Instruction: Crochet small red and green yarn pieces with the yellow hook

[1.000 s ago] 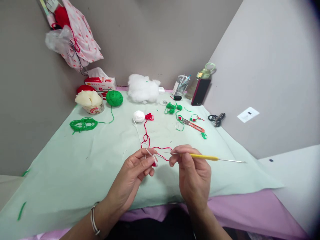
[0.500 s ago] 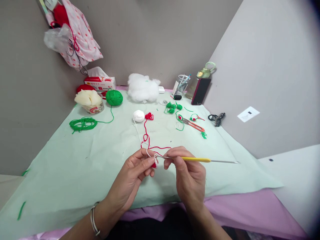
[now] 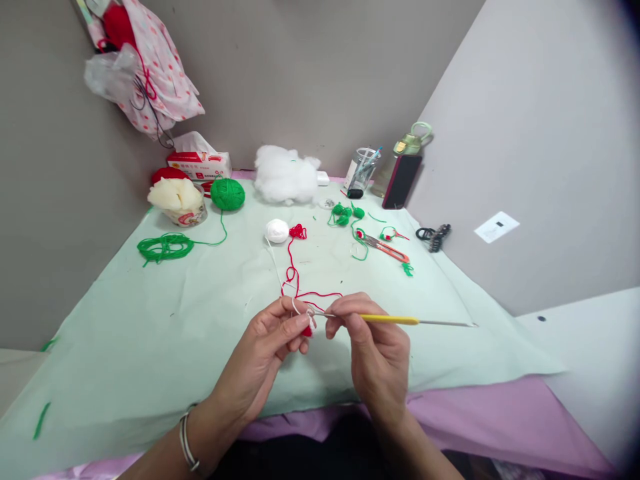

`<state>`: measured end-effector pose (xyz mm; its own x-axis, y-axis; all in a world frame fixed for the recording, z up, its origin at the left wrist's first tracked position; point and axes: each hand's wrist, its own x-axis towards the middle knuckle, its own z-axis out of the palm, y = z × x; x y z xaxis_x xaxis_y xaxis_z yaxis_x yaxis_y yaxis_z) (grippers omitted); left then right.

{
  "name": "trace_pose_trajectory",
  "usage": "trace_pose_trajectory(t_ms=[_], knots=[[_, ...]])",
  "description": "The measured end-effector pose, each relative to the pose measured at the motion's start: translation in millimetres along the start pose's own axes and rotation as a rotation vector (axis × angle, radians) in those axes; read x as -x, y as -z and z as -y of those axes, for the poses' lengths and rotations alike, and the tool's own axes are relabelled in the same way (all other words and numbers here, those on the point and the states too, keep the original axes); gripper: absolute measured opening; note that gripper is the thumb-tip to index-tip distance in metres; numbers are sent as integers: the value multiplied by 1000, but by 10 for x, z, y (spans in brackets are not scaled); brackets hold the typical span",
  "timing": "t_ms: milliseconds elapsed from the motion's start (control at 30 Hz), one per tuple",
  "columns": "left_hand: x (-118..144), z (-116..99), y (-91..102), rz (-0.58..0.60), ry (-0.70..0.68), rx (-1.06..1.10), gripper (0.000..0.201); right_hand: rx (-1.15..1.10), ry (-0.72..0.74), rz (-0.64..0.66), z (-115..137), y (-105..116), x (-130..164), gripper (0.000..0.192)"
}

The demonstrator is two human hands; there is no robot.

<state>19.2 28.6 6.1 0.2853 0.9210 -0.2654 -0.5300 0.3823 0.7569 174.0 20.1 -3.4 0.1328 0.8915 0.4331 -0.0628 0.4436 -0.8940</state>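
my left hand (image 3: pixel 273 340) pinches a small red and white crochet piece (image 3: pixel 309 325) between thumb and fingertips, pressed tight on it, near the middle of the pale green cloth (image 3: pixel 125 347). my right hand (image 3: pixel 373 343) grips the yellow-handled crochet hook (image 3: pixel 395 320), thumb and forefinger closed on the shaft, with the hook tip at the piece and the tail end pointing right.

judgement: a stitch is in hand, the hook at or just entering the work. the next move likely calls for catching the white yarn (image 3: pixel 274 263) with the tip and drawing it through, with a steady pinch from the left. i cannot tell whether the hook has passed through a loop.

red yarn (image 3: pixel 293 267) runs from the piece away to a small tangle beside the white yarn ball (image 3: pixel 277 231).

containers: a printed cup (image 3: pixel 183 215), far left, holds a cream-coloured wad. a clear cup (image 3: pixel 361 172), far right of centre, holds pens or tools; which, i cannot tell. a tissue box (image 3: pixel 197 163) shows a tissue at its top. a hanging bag (image 3: pixel 150 73) on the wall holds red yarn.
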Motion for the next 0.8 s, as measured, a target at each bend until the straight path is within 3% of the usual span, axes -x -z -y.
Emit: trace_pose_trajectory(t_ms=[400, 633, 800], knots=[[29, -14, -21, -10, -65, -75, 15, 120, 127, 37, 18, -40, 48, 22], [17, -25, 12, -18, -80, -118, 74, -106, -25, 35, -174, -85, 89, 14], [2, 19, 70, -36, -122, -177, 78, -142, -48, -14, -246, -74, 91, 11]])
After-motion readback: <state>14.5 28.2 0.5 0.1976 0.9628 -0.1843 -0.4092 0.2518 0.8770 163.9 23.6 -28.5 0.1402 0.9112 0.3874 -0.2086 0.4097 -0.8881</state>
